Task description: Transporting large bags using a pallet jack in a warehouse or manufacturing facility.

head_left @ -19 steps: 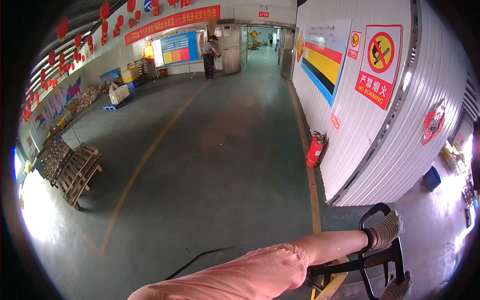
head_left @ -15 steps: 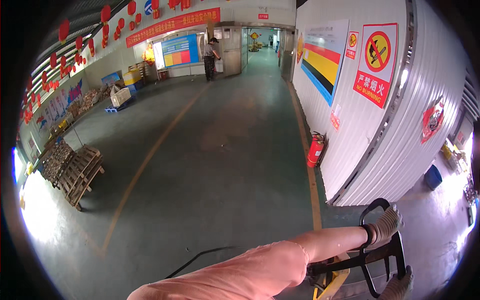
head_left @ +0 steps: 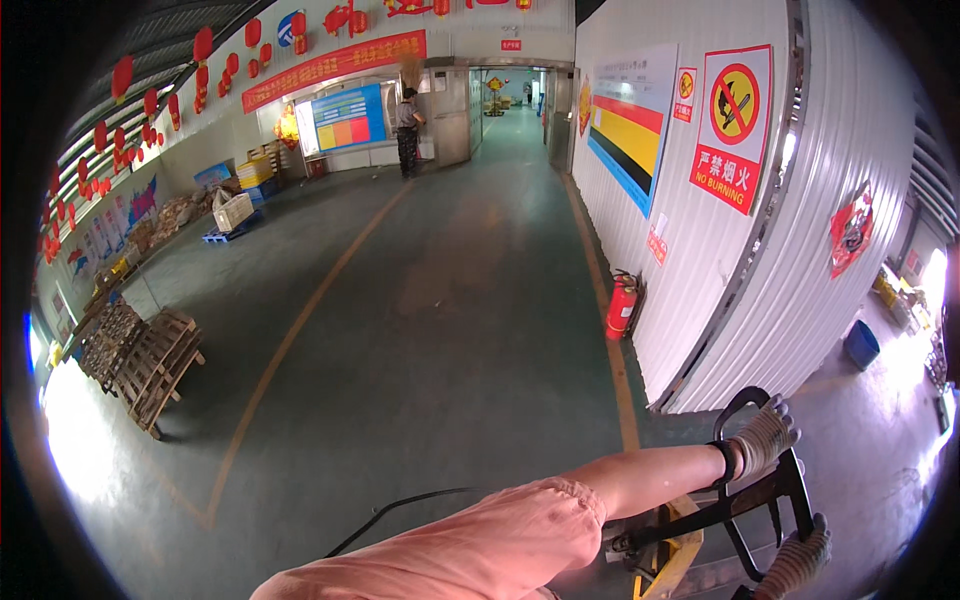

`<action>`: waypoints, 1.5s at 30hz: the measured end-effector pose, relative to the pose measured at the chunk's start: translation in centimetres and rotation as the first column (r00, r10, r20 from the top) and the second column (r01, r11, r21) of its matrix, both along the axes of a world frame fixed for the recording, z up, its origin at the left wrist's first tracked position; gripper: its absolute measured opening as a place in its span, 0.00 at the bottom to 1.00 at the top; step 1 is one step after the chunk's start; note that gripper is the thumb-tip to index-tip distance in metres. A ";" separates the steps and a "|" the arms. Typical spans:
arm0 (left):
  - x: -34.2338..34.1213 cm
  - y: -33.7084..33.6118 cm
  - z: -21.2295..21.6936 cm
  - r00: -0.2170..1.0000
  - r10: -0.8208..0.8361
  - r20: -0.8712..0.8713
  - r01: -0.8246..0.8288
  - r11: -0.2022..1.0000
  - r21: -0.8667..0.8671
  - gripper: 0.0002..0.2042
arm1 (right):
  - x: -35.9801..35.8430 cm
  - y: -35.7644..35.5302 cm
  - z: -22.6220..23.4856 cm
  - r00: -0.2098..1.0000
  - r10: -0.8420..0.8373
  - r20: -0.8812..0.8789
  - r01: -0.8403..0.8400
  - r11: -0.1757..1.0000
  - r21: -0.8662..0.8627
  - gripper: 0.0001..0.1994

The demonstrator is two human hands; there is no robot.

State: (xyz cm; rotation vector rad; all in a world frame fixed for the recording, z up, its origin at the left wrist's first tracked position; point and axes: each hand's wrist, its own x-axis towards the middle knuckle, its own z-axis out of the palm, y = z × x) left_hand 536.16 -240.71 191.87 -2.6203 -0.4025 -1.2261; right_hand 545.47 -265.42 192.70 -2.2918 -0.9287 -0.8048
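My left arm, in a pink sleeve (head_left: 450, 540) with a dark band at the wrist, reaches across to the lower right. My left hand (head_left: 766, 438), in a striped knit glove, is closed around the upper part of a black loop handle (head_left: 795, 490). Lower on that same handle, my right hand (head_left: 803, 560), gloved alike, is wrapped round the grip near the picture's dark rim. The handle joins a yellow frame (head_left: 672, 560), which looks like a pallet truck partly hidden by my arm.
A red fire extinguisher (head_left: 621, 306) stands by the white corrugated wall (head_left: 690, 300), whose corner is just beyond the handle. Wooden pallets (head_left: 150, 375) lean at left. A person (head_left: 408, 132) stands by the open doorway (head_left: 505, 120). A blue bin (head_left: 861, 345) sits at right.
The view has tilted up slightly, showing more lanterns and red lettering at the top. The distant person now stands more upright. Both my hands keep their hold on the handle.
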 end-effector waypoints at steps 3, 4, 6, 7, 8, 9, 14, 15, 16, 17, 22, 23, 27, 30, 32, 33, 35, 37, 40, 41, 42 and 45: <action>0.0 -0.3 0.2 0.997 -0.067 0.035 0.067 0.998 0.001 0.13 | -0.2 -0.4 0.2 0.995 -0.059 0.086 0.062 0.998 -0.031 0.20; 0.0 -0.4 0.4 0.995 -0.099 0.022 0.099 0.995 -0.022 0.14 | -0.2 -0.5 0.3 0.995 -0.069 0.070 0.072 0.997 -0.040 0.20; -0.3 -0.3 0.2 0.996 -0.087 0.010 0.087 0.996 -0.028 0.14 | -0.3 -0.3 0.2 0.997 -0.059 0.047 0.061 0.997 -0.050 0.20; -0.5 -0.2 0.0 0.997 -0.079 -0.001 0.079 0.996 -0.035 0.14 | -0.4 -0.3 0.2 0.979 -0.056 0.197 0.062 0.998 -0.024 0.15; -0.6 0.1 0.0 0.997 -0.077 -0.008 0.076 0.996 -0.038 0.15 | -0.8 -0.2 0.6 0.936 -0.063 0.346 0.065 0.998 0.007 0.12; -0.8 0.3 -0.2 0.997 -0.079 -0.006 0.079 0.996 -0.034 0.15 | -1.2 0.0 0.9 0.935 -0.067 0.348 0.067 0.998 0.011 0.12; -1.3 0.4 0.2 0.989 -0.127 -0.069 0.119 0.986 -0.114 0.15 | -2.6 -0.1 1.7 0.942 -0.082 0.327 0.099 0.995 -0.035 0.13; -1.1 0.3 0.4 0.994 -0.107 0.016 0.108 0.993 -0.049 0.15 | -2.9 -0.2 1.8 0.939 -0.094 0.331 0.112 0.993 -0.034 0.13; -1.1 0.2 0.5 0.993 -0.119 0.021 0.120 0.992 -0.049 0.15 | -3.3 -0.2 2.0 0.980 -0.073 0.185 0.078 0.997 -0.023 0.16; -1.6 -0.2 1.1 0.992 -0.126 0.008 0.126 0.991 -0.046 0.15 | -2.3 0.1 1.0 0.999 -0.038 0.019 0.038 0.999 -0.011 0.21; -1.1 0.0 0.9 0.980 -0.184 0.081 0.182 0.983 0.033 0.18 | -0.7 -0.4 0.1 0.998 -0.015 -0.056 0.019 0.997 0.074 0.23; -1.3 0.5 0.4 0.984 -0.164 0.076 0.162 0.986 0.037 0.21 | -0.1 0.2 -0.6 0.999 -0.011 -0.052 0.014 0.998 0.057 0.23; -1.4 0.8 -0.7 0.974 -0.159 0.160 0.150 0.986 0.070 0.22 | -2.3 0.5 1.3 0.956 -0.006 0.293 0.002 1.000 0.017 0.14; -1.2 0.7 -0.5 0.972 -0.169 0.164 0.161 0.985 0.061 0.20 | -3.3 0.3 2.2 0.953 -0.103 0.286 0.147 0.980 -0.136 0.15; -1.5 1.5 -0.8 0.979 -0.144 0.145 0.138 0.989 0.056 0.19 | -4.2 0.7 2.9 0.939 -0.084 0.334 0.101 0.994 -0.033 0.13; -1.5 1.5 -0.8 0.978 -0.143 0.155 0.136 0.989 0.054 0.20 | -4.8 0.7 3.4 0.937 -0.082 0.339 0.098 0.995 -0.032 0.13; -2.2 1.6 -0.9 0.980 -0.129 0.151 0.123 0.991 0.049 0.20 | -4.7 1.2 3.1 0.948 -0.081 0.308 0.094 0.995 -0.029 0.10; -2.2 -0.4 0.7 0.953 -0.225 0.204 0.212 0.974 0.084 0.18 | -3.7 -0.2 2.9 0.932 -0.129 0.340 0.144 0.989 -0.018 0.10; -2.0 0.3 0.4 0.963 -0.182 0.201 0.163 0.981 0.107 0.17 | -3.9 0.1 1.9 0.960 -0.111 0.257 0.116 0.993 -0.003 0.16; -1.9 0.7 0.3 0.964 -0.178 0.199 0.159 0.981 0.109 0.17 | -4.1 0.3 1.8 0.983 -0.102 0.151 0.105 0.994 -0.010 0.23; -1.8 1.1 0.3 0.983 -0.136 0.120 0.128 0.989 0.069 0.17 | -4.2 0.4 1.9 0.984 -0.100 0.149 0.102 0.995 -0.007 0.23; -1.8 1.3 0.2 0.994 -0.107 0.028 0.107 0.994 0.028 0.19 | -4.5 0.8 2.3 0.997 -0.079 0.027 0.079 0.997 -0.008 0.21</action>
